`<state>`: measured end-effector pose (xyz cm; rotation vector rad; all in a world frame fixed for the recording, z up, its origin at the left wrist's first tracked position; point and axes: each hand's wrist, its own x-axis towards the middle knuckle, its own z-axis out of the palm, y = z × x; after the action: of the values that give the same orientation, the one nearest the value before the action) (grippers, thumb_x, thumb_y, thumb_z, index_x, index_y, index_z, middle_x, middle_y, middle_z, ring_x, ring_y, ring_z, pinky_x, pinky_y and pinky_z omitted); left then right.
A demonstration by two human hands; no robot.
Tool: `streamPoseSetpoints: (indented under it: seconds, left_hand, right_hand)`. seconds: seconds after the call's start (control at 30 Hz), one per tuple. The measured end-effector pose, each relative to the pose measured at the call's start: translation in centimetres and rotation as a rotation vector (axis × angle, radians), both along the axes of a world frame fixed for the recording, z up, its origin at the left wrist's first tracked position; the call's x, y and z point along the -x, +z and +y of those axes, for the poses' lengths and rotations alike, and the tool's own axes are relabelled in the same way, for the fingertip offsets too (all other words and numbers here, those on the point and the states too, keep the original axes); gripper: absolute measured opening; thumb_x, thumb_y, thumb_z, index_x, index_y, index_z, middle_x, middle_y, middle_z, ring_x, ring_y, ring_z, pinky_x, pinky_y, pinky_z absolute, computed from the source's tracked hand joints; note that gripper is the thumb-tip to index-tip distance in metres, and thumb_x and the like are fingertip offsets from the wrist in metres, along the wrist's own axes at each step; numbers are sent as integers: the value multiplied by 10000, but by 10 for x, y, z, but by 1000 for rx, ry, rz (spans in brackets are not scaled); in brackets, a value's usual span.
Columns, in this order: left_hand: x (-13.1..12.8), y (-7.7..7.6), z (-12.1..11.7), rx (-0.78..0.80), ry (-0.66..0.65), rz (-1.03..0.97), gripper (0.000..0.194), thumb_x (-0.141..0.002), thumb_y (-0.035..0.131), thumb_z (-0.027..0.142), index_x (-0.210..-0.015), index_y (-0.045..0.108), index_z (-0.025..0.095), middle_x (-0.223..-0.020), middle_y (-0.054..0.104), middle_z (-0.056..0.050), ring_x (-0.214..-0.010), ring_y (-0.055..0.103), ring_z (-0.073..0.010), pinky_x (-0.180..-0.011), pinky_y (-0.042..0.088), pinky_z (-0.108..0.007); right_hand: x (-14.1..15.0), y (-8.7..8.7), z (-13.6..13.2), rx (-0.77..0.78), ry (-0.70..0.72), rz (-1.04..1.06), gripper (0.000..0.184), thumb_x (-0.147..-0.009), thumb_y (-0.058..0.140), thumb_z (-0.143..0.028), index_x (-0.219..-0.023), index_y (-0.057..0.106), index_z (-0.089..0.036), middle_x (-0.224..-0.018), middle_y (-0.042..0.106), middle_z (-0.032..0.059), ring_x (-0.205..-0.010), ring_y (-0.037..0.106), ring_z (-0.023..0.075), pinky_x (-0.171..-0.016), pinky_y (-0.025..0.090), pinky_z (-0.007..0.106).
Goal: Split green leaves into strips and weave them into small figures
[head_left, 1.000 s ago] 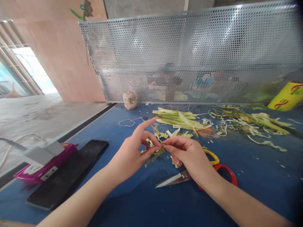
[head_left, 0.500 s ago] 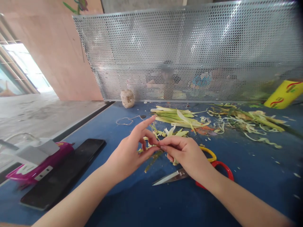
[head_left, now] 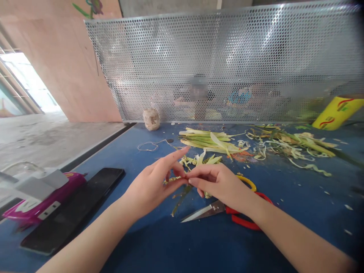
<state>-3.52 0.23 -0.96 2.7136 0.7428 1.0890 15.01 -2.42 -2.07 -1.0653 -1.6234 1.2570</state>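
My left hand (head_left: 155, 182) and my right hand (head_left: 218, 184) meet fingertip to fingertip above the table. Both pinch what looks like a thin green leaf strip (head_left: 182, 199), whose darker end hangs below the fingers. The left forefinger is raised and extended, while its thumb and another finger close on the strip. Behind the fingers is a pale, knotted, plait-like length (head_left: 186, 162) with loose leaf ends (head_left: 200, 158); my hands hide much of it. Under my right hand and wrist lie scissors (head_left: 206, 211) with red and yellow handles, blade pointing left.
Flat pale-green leaf strips (head_left: 209, 140) lie beyond my hands, with a tangle of scraps (head_left: 295, 144) to their right. A phone (head_left: 76, 208) and a magenta power strip (head_left: 61, 195) sit left. String (head_left: 148, 146), a whitish roll (head_left: 151, 119), a yellow roll (head_left: 337, 113) and a perforated metal screen (head_left: 216, 57) stand behind.
The whole view has shifted slightly left. My hands keep their pinch close together; the raised left forefinger has lowered a little. More of the scissors' red handle shows below my right wrist.
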Motion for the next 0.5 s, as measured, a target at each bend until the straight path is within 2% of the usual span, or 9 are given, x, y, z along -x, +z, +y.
streamPoseSetpoints:
  seconds: [0.2, 0.5]
  left_hand:
    - [-1, -3, 2, -50, -72, -1, 741, -784, 578, 138, -1357, 145, 317, -818, 618, 16, -699, 562, -95, -634, 468, -205]
    - [-2, 2, 3, -54, -131, -10, 779, -775, 558, 76, -1378, 120, 298, -815, 641, 12, -705, 576, -100, -628, 472, -209]
  right_hand:
    - [-3, -2, 3, -4, -33, -51, 127, -740, 597, -282, -722, 674, -183, -494, 514, -30, -464, 455, 81, -454, 363, 210]
    - [-4, -2, 4, 44, -95, -64, 193, -744, 584, -318, -785, 681, -157, -533, 541, -13, -482, 462, 80, -471, 374, 208]
